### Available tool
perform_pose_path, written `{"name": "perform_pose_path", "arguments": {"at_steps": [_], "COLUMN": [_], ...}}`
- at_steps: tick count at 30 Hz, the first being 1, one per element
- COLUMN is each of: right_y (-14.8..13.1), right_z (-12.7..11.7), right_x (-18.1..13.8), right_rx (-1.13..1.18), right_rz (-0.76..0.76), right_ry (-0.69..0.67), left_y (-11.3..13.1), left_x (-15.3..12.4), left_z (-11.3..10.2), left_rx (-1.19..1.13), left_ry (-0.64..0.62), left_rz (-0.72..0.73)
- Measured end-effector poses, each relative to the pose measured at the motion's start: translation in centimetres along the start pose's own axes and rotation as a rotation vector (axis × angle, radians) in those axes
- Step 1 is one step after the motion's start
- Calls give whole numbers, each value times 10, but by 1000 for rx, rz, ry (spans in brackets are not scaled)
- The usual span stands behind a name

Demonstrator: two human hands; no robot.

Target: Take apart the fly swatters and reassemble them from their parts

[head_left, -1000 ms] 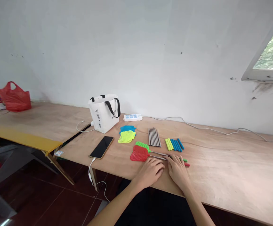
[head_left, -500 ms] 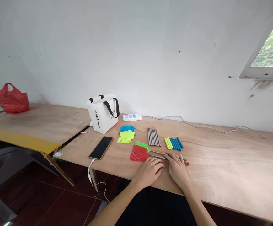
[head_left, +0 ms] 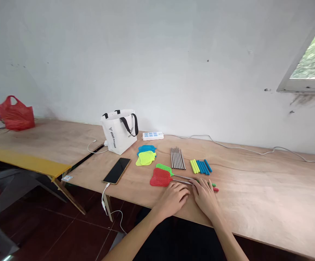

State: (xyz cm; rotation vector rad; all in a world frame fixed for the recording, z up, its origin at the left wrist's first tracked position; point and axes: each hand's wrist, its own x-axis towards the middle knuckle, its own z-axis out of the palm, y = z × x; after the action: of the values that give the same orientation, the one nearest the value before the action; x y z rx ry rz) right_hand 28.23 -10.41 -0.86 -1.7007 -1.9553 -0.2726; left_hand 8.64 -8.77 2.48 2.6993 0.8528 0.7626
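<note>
My left hand (head_left: 173, 198) lies flat on the wooden table (head_left: 255, 203), fingers apart, just below the metal rod of a red fly swatter (head_left: 160, 177). My right hand (head_left: 206, 197) also lies flat and open beside it, its fingertips over the swatter rods near the red and green handle ends (head_left: 214, 187). A green fly swatter (head_left: 164, 168) lies behind the red one. Neither hand holds anything.
Farther back lie yellow and blue swatter heads (head_left: 146, 156), a bundle of metal rods (head_left: 177, 163), and yellow and blue handles (head_left: 200, 166). A phone (head_left: 117, 170) on a cable, a white tote bag (head_left: 119, 131) and a power strip (head_left: 153, 136) sit left. A red plastic bag (head_left: 15, 113) is far left.
Both hands stay where they were on the table; only the camera view shifts slightly.
</note>
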Motion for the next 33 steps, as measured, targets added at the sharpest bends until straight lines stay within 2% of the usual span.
{"name": "perform_pose_path", "arguments": {"at_steps": [21, 33], "right_y": [-1, 3], "right_z": [-1, 2], "right_x": [-1, -1], "right_rx": [50, -12], "right_rz": [20, -43], "right_ry": [-32, -5], "left_y": [0, 1], "left_x": [0, 0], "left_z": [0, -1], "left_rx": [-10, -10], "left_ry": [-4, 0], "left_rz": [2, -7]}}
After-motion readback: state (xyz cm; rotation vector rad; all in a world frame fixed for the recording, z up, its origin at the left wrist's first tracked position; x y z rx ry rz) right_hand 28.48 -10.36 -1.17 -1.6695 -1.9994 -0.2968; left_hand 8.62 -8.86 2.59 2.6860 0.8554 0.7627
